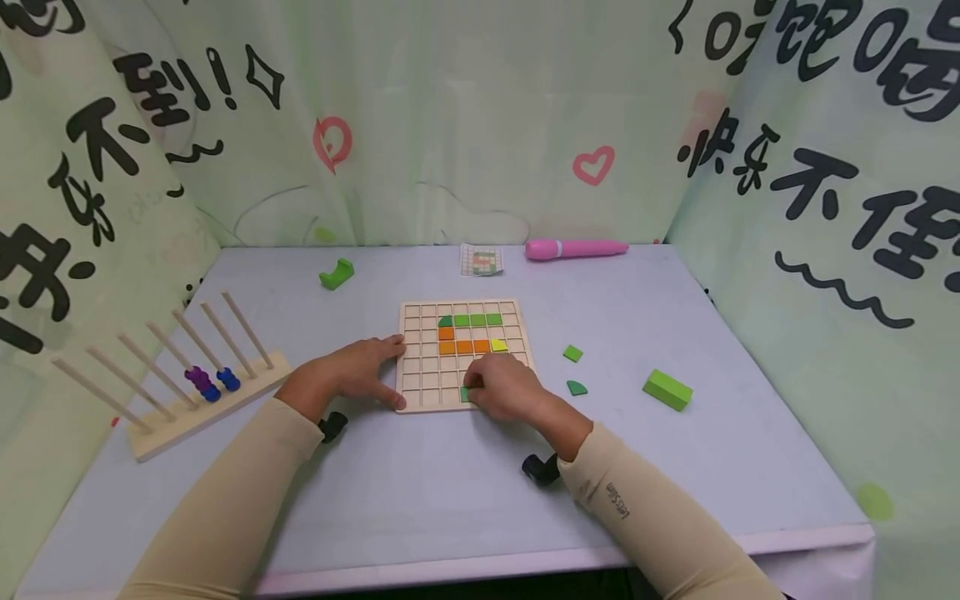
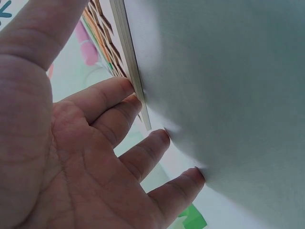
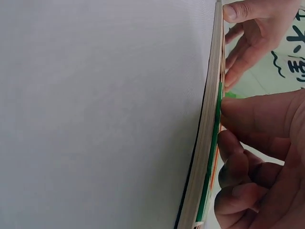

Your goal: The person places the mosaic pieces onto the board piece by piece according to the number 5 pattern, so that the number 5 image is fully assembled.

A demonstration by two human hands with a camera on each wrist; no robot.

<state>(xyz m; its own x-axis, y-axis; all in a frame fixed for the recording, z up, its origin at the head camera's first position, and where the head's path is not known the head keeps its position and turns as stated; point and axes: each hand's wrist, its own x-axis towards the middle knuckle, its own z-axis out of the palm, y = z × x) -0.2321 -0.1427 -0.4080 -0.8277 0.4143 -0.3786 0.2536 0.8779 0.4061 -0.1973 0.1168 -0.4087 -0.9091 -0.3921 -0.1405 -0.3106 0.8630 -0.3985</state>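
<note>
A square wooden grid board [image 1: 420, 367] lies on the table, with orange tiles [image 1: 465, 347], a yellow tile [image 1: 498, 345] and a row of light green tiles [image 1: 477, 320] in its cells. My left hand [image 1: 352, 369] is spread at the board's left side, thumb and fingertips at its edge; the left wrist view shows the fingers fairly straight. Over the near part of the board, my right hand [image 1: 506, 387] has thumb and curled fingers on a green tile [image 1: 466, 394]. Green pieces [image 3: 209, 162] line the board's near edge in the right wrist view, partly hidden from above.
A loose green square tile [image 1: 573, 353], a dark green rounded tile [image 1: 576, 387] and a green block [image 1: 667, 389] lie to the right. At the left stands a peg rack [image 1: 213, 417] with beads. Behind are a green arch block [image 1: 336, 274], a pattern card [image 1: 482, 260] and a pink pen [image 1: 576, 249].
</note>
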